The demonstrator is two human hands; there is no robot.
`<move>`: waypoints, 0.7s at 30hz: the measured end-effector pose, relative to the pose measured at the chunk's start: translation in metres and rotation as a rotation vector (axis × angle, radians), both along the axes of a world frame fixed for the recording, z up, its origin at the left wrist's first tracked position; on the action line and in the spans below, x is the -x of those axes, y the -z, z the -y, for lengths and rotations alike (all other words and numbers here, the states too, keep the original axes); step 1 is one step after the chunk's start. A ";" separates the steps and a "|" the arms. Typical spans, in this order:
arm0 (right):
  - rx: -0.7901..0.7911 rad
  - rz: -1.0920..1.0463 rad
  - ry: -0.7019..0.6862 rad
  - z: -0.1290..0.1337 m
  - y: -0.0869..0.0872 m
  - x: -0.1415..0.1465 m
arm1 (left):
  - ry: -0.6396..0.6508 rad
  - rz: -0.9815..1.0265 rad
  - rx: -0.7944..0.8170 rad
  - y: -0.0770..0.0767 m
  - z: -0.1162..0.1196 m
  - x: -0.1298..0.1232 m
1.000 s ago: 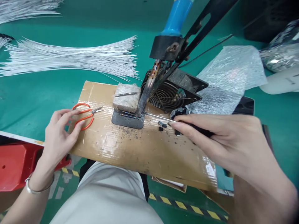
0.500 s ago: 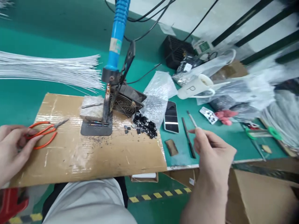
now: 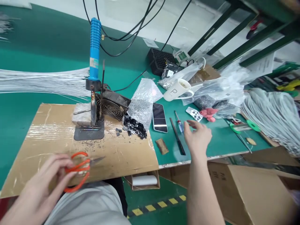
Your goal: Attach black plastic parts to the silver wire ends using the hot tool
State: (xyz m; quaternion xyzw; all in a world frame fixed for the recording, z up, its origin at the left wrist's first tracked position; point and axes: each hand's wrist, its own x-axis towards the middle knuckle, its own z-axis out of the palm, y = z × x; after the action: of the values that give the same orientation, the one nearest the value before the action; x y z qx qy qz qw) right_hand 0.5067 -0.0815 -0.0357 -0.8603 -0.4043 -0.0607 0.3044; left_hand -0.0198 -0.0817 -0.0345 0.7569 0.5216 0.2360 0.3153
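Observation:
My left hand (image 3: 52, 178) is closed on the orange handles of a pair of scissors (image 3: 78, 172), whose blades point right over the front part of the cardboard sheet (image 3: 126, 159). Just right of a small screwdriver (image 3: 180, 125) with a clear blue handle is my right hand (image 3: 198, 137), its thumb and forefinger apart and nothing visible between them. The screwdriver lies on the green table beside a thin black tool (image 3: 177, 137). Upright on the cardboard stands a soldering iron (image 3: 95, 59) with a blue grip, above a dark base plate (image 3: 87, 134).
A fan (image 3: 112, 106) sits behind small black pieces (image 3: 136, 126) that spill from a bubble bag (image 3: 146, 97). Rightward are a phone (image 3: 159, 117), a brown pad (image 3: 162, 146), a white mug (image 3: 175, 90) and a cable bundle (image 3: 272, 115). White wires (image 3: 42, 81) lie at left.
My left hand has brought the scissors rightward and nearer my body. My right hand has let go of the screwdriver, whose handle now shows. The whole view has shifted.

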 end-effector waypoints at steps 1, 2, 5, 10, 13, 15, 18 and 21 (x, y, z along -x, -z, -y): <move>-0.014 -0.047 -0.046 0.008 -0.006 0.020 | 0.035 0.042 0.057 -0.004 0.003 -0.018; -0.004 -0.120 -0.134 0.019 -0.013 0.043 | 0.075 0.081 0.092 -0.008 0.004 -0.035; 0.125 -0.379 -0.545 0.056 -0.023 0.125 | 0.218 0.151 0.134 -0.017 0.001 -0.083; 0.008 -0.639 -0.587 0.092 -0.003 0.225 | 0.431 0.201 0.061 -0.019 0.001 -0.144; -0.063 -0.603 -0.278 0.091 0.005 0.212 | 0.549 0.187 -0.018 -0.017 0.006 -0.158; -0.076 -0.536 -0.124 0.086 0.000 0.170 | 0.580 0.149 -0.047 -0.014 0.004 -0.154; -0.092 -0.321 0.159 0.072 -0.012 0.084 | 0.520 0.129 -0.051 -0.003 -0.008 -0.124; -0.033 -0.152 0.331 0.052 -0.014 0.008 | 0.308 0.061 -0.077 0.014 -0.025 -0.075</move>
State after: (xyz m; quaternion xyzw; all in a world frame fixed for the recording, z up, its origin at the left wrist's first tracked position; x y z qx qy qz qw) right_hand 0.4985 -0.1332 -0.0218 -0.9122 -0.2321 -0.0515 0.3338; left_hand 0.0553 -0.0567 -0.0487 0.8318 0.3800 0.2277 0.3344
